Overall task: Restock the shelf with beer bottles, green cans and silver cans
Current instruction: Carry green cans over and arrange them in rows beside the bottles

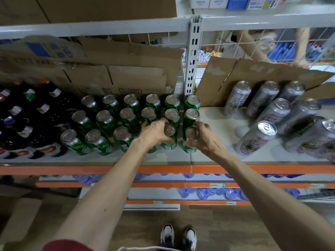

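Left grip (154, 133) clasps a green can (169, 130), right grip (206, 138) the adjacent green can (192, 133), both at shelf (215, 122) front.

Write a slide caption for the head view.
Left hand grips one green can, right hand another, on the shelf beside silver cans.

On the pale flat shelf board (217, 124), dark glass beer bottles (27, 124) stand at the far left. Green metal cans (101, 122) stand in rows just right of them, and silver metal cans (262, 134) stand apart on the right. Brown flattened cardboard (126, 69) leans behind the rows. At the front, the left hand (154, 134) grips the left front can (170, 130) and the right hand (206, 140) grips the right front can (192, 133) beside it. Clear plastic water bottles (217, 193) sit on shelves below.
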Demonstrator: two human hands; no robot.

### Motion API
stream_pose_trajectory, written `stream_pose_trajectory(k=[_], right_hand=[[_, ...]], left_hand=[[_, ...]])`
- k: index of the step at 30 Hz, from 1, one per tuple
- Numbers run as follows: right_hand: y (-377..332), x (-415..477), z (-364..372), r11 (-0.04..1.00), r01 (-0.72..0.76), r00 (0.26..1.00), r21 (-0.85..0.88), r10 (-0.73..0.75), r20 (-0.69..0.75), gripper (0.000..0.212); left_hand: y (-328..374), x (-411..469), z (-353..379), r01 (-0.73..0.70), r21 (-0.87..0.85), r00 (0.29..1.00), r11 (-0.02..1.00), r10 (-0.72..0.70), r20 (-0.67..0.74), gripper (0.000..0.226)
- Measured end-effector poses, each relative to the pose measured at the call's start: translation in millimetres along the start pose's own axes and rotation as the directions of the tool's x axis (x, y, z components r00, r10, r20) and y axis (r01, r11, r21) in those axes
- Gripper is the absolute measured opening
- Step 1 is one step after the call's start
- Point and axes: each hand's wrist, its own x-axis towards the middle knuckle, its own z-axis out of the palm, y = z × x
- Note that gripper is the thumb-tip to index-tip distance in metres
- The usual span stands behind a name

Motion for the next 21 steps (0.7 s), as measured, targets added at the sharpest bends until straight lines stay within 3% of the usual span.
stream_pose_trajectory(k=[4, 9, 14, 21], right_hand=[[2, 5, -11, 0.987, 0.154, 0.987, -0.045, -0.152, 0.052, 0.047], [1, 9, -12, 0.987, 0.148, 0.988, -0.064, -0.145, 0.044, 0.035], [-3, 8, -10, 0.988, 0.014, 0.999, -0.153, -0.019, -0.035, 0.053], [2, 10, -17, 0.981, 0.120, 0.992, -0.154, -0.112, 0.060, 0.061]], left_hand=[[-7, -2, -11, -0.095, 0.005, 0.995, 0.996, 0.094, 0.024, 0.072], [-4, -1, -11, -0.099, 0.018, 0.995, 0.995, 0.099, -0.031, 0.066], [3, -3, -5, -0.034, 0.047, 0.995, 0.998, 0.038, -0.091, 0.067], [2, -4, -10, -0.097, 0.065, 0.995, 0.993, 0.098, -0.002, 0.069]])
